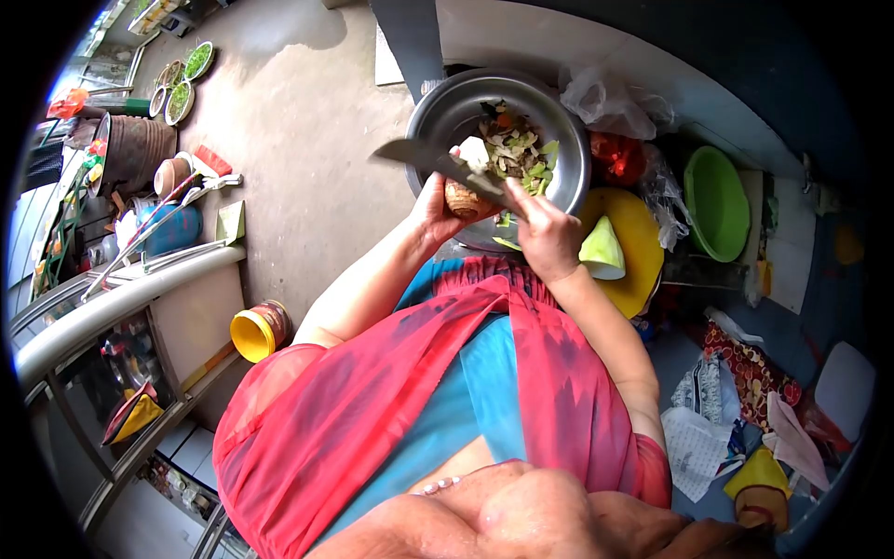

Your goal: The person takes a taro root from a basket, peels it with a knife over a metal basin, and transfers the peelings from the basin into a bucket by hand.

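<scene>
Brown and ringed, a rounded root vegetable (463, 199) sits in the grasp of the left hand (436, 214), whose fingers curl around its near side at the near left part of the basin. The right hand (548, 233) is clenched around the handle end of a long, broad, dark-bladed knife (421, 156), its blade running leftward across the vegetable and out past the basin's rim. A white chunk (473, 150) shows just beyond the blade; whether it is joined to the vegetable, I cannot tell

Beneath both is a wide, round, grey metal basin (430, 116), with brown and pale green peelings (518, 156) heaped mostly in its right half. To the right of the basin, beside the right wrist, a pale green, cone-shaped piece (603, 253) rests on a round yellow surface (643, 233). Beyond that lie a red plastic bag (615, 158), crumpled clear plastic (607, 102) and a deep, bright green plastic tub (717, 205)

Out on the left, a small yellow-mouthed bucket (253, 335) lies tipped near the left elbow, and farther off, round trays of green leaves (179, 102) stand on the grey floor (298, 140)
</scene>
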{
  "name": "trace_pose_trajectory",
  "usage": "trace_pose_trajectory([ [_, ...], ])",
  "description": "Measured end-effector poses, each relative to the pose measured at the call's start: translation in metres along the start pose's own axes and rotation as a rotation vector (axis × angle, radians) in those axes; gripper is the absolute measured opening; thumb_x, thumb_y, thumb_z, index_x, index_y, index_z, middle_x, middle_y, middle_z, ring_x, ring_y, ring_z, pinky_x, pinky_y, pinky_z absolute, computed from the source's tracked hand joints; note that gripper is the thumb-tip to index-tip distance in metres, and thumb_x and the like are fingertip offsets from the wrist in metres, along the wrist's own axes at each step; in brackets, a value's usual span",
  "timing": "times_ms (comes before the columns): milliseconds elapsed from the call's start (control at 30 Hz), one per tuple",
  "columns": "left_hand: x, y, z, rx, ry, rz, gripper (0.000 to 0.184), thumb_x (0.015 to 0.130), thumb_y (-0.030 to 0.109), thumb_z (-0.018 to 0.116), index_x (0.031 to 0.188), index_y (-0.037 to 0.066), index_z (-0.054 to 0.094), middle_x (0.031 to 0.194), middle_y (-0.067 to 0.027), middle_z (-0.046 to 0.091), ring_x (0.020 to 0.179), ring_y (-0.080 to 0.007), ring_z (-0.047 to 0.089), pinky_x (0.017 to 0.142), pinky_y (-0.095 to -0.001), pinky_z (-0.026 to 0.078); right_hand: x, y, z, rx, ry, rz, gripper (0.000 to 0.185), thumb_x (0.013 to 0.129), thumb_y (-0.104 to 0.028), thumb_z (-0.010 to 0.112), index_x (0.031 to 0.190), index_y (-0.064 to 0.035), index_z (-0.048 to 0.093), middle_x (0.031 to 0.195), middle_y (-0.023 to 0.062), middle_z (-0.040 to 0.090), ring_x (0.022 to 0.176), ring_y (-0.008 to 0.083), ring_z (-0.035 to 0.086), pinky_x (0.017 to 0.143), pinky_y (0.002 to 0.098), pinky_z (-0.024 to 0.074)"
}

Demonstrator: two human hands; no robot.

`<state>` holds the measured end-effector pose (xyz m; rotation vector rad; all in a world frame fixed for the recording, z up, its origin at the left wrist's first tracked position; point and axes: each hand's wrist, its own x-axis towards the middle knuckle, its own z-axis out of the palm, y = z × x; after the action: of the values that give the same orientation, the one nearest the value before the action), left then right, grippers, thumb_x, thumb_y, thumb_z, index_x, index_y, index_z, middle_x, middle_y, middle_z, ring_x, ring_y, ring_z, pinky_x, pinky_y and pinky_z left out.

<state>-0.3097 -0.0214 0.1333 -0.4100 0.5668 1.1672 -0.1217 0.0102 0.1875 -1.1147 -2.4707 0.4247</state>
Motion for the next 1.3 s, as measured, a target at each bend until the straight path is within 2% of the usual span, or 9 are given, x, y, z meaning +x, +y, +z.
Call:
trace_pose_trajectory([
  [133,0.021,0.001,-0.013,-0.165,-0.254,-0.063,0.05,0.09,0.053,0.056,0.114,0.01,0.063,0.102,-0.0083,0.068,0.094,-0.025,0.064,0.087,-0.0489,0.052,-0.003,-0.011,-0.005,-0.174,0.033,-0.131,0.053,0.073,-0.003,0.057,0.125,-0.0127,0.063,0.068,0.0035,0.054,0.057,0.0195,0.061,0.054,0.0329,0.0523],
  [333,0.007,-0.007,-0.017,-0.086,-0.09,-0.132,0.049,0.089,0.053,0.056,0.113,0.01,0.062,0.102,-0.0098,0.067,0.093,-0.0275,0.065,0.084,-0.0456,0.053,-0.015,0.025,0.03,-0.151,0.042,-0.087,0.061,0.072,0.001,0.057,0.129,-0.0201,0.061,0.07,0.0056,0.058,0.058,0.024,0.063,0.055,0.0358,0.0526],
  [400,0.005,-0.017,-0.013,-0.082,0.153,0.021,0.05,0.088,0.055,0.057,0.115,0.013,0.061,0.102,-0.0094,0.067,0.092,-0.0288,0.065,0.079,-0.0458,0.053,-0.018,0.04,0.042,-0.173,-0.04,-0.005,0.044,0.082,-0.003,0.055,0.122,-0.0164,0.064,0.074,0.0075,0.063,0.059,0.0236,0.065,0.052,0.0341,0.0537],
  [433,-0.001,-0.012,-0.015,-0.015,0.062,-0.037,0.048,0.088,0.055,0.058,0.116,0.016,0.061,0.106,-0.009,0.066,0.094,-0.0293,0.064,0.078,-0.047,0.052,-0.017,0.054,0.048,-0.108,-0.198,0.207,0.036,0.086,-0.004,0.053,0.116,-0.0178,0.065,0.077,0.0104,0.067,0.063,0.0274,0.067,0.054,0.0376,0.055],
  [567,-0.011,-0.009,-0.007,0.046,-0.004,0.041,0.05,0.087,0.054,0.06,0.119,0.015,0.06,0.112,-0.0103,0.065,0.101,-0.0309,0.062,0.085,-0.0478,0.05,-0.033,0.083,0.053,-0.125,-0.272,0.379,0.033,0.084,-0.012,0.059,0.115,-0.0192,0.066,0.081,0.0122,0.069,0.075,0.0328,0.068,0.067,0.0434,0.0551],
  [767,0.0,-0.004,-0.017,-0.022,0.084,0.061,0.056,0.086,0.06,0.055,0.122,0.018,0.058,0.121,-0.0082,0.061,0.112,-0.0303,0.056,0.097,-0.0569,0.042,-0.012,0.019,0.024,0.05,-0.04,0.084,0.049,0.077,-0.006,0.061,0.123,-0.0216,0.063,0.079,0.0085,0.066,0.066,0.0293,0.066,0.062,0.0406,0.0549],
  [933,0.016,0.0,-0.027,-0.059,0.032,-0.023,0.051,0.087,0.059,0.057,0.113,0.015,0.064,0.111,-0.0066,0.065,0.104,-0.0233,0.059,0.091,-0.0417,0.047,-0.011,0.022,0.023,-0.062,-0.022,0.003,0.051,0.077,-0.004,0.058,0.125,-0.0207,0.063,0.076,0.0083,0.063,0.062,0.0284,0.065,0.059,0.0397,0.0544],
  [1067,0.0,0.002,-0.016,0.006,0.072,0.091,0.053,0.089,0.056,0.057,0.119,0.013,0.061,0.117,-0.0067,0.064,0.109,-0.0241,0.058,0.101,-0.0421,0.043,-0.011,0.066,0.051,0.08,-0.19,0.422,0.03,0.09,-0.019,0.058,0.12,-0.016,0.064,0.085,0.0175,0.07,0.076,0.0348,0.069,0.064,0.0434,0.0541],
  [1300,-0.006,0.014,-0.033,0.109,-0.006,0.152,0.062,0.091,0.053,0.056,0.137,0.012,0.046,0.135,-0.0098,0.054,0.125,-0.0254,0.051,0.107,-0.0421,0.04,0.015,0.14,0.113,-0.236,-0.372,0.358,0.047,0.083,-0.015,0.062,0.129,-0.0127,0.055,0.095,0.0152,0.066,0.089,0.0328,0.066,0.078,0.0453,0.0508],
])
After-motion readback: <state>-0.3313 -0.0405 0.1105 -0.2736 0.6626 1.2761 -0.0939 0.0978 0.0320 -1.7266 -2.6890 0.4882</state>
